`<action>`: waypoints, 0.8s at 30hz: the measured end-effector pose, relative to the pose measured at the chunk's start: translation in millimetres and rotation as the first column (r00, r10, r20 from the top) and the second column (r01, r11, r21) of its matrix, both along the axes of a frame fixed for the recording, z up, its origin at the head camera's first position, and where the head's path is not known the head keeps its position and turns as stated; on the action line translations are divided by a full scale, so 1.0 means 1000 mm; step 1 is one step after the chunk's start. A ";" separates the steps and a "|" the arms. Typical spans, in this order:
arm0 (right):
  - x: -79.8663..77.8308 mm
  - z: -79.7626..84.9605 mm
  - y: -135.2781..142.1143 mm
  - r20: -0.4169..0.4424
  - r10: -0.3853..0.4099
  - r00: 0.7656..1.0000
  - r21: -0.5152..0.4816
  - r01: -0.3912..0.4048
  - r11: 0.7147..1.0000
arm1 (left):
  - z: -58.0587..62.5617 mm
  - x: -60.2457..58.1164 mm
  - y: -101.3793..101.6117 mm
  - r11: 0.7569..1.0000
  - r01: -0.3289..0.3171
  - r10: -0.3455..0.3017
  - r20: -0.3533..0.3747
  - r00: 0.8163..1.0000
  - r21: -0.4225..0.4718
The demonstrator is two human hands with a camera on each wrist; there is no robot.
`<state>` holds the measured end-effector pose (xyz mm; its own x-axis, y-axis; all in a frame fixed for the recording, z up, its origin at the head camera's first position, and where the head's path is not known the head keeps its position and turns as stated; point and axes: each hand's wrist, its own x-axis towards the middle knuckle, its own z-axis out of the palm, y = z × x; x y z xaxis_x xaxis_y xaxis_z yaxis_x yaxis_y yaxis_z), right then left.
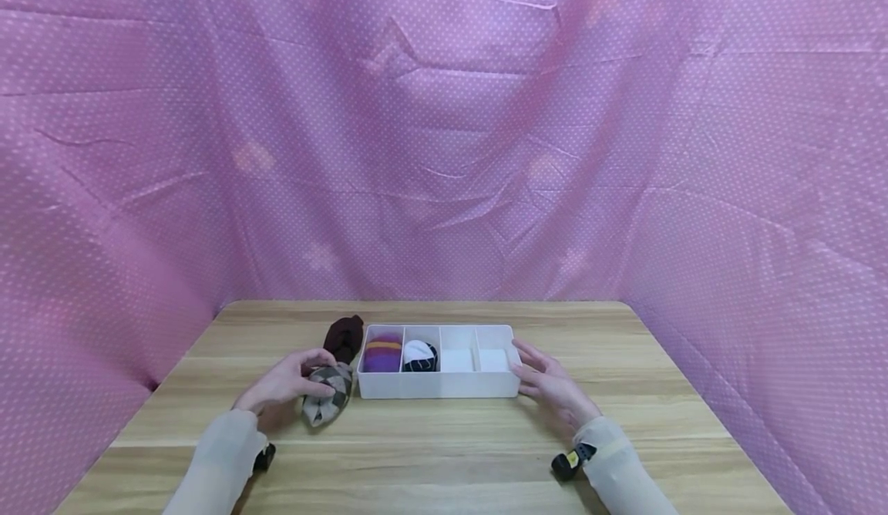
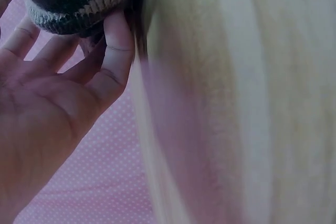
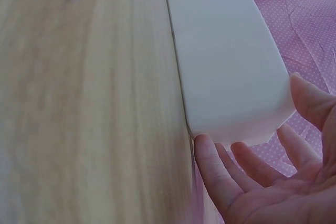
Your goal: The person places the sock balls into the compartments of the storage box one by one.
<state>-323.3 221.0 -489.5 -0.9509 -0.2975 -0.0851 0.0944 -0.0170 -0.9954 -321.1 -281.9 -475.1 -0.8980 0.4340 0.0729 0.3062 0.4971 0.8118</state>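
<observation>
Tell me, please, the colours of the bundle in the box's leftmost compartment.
The bundle is purple with an orange stripe, clearest in head view.

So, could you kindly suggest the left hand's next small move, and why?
Probably lift the checked bundle toward the white box: the left hand holds it, the box's third compartment from the left looks empty, and the right hand touches the box's end.

Box (image 1: 437, 385), white, rectangular, four compartments in a row, long side facing near; right hand (image 1: 551, 388) touching its right end. Purple bundle (image 1: 382, 357), orange band: leftmost compartment. Black-and-white bundle (image 1: 418, 355): second from left. Checked bundle (image 1: 334, 393), grey-beige and dark, ribbed knit: gripped by left hand (image 1: 286, 380), left of box. Dark maroon bundle (image 1: 343, 338): beyond it, on far side.
</observation>
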 end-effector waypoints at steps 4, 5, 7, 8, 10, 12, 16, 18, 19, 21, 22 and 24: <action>0.001 -0.001 0.001 -0.005 -0.013 1.000 0.010 0.013 1.000 | -0.001 0.000 0.001 0.999 0.029 -0.029 0.013 0.999 0.036; 0.001 -0.001 0.001 -0.012 -0.012 1.000 0.016 0.013 1.000 | -0.001 0.000 0.002 0.998 0.034 -0.035 0.017 0.999 0.045; 0.001 -0.001 0.001 -0.013 -0.012 1.000 0.020 0.012 1.000 | -0.001 0.000 0.004 0.998 0.030 -0.031 0.020 0.999 0.048; 0.001 -0.001 0.001 -0.004 -0.014 1.000 0.015 0.014 1.000 | -0.001 0.000 0.005 0.999 0.025 -0.026 0.015 1.000 0.046; 0.001 -0.001 0.001 -0.003 -0.011 1.000 0.016 0.011 1.000 | 0.000 0.001 0.006 0.999 0.006 -0.007 0.002 1.000 0.039; 0.001 0.000 0.001 -0.001 -0.002 1.000 0.007 0.002 1.000 | 0.000 0.002 0.007 0.999 -0.022 0.022 -0.010 1.000 0.034; 0.001 0.000 0.001 -0.010 0.017 1.000 0.006 -0.017 1.000 | 0.001 0.003 0.007 0.996 -0.085 0.086 -0.025 0.996 0.039; 0.001 0.000 0.001 -0.008 0.012 1.000 0.007 -0.012 1.000 | 0.003 0.004 0.006 0.993 -0.111 0.112 -0.025 0.993 0.046; 0.001 0.000 0.001 -0.004 0.008 1.000 0.007 -0.008 1.000 | 0.003 0.004 0.006 0.992 -0.119 0.121 -0.025 0.992 0.050; 0.000 0.000 0.001 0.002 -0.001 1.000 0.012 0.001 1.000 | 0.005 0.004 0.005 0.988 -0.136 0.137 -0.013 0.990 0.068; 0.000 0.000 0.001 0.004 -0.003 1.000 0.010 0.003 1.000 | 0.006 0.005 0.005 0.986 -0.142 0.143 -0.006 0.990 0.082; 0.000 0.001 0.001 0.006 -0.004 1.000 0.010 0.004 1.000 | 0.008 0.004 0.005 0.983 -0.152 0.153 0.003 0.988 0.106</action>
<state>-322.8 222.4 -488.8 -0.9515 -0.2930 -0.0933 0.0999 -0.0076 -0.9950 -316.6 -276.5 -467.1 -0.9525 0.2816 0.1160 0.2378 0.4495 0.8610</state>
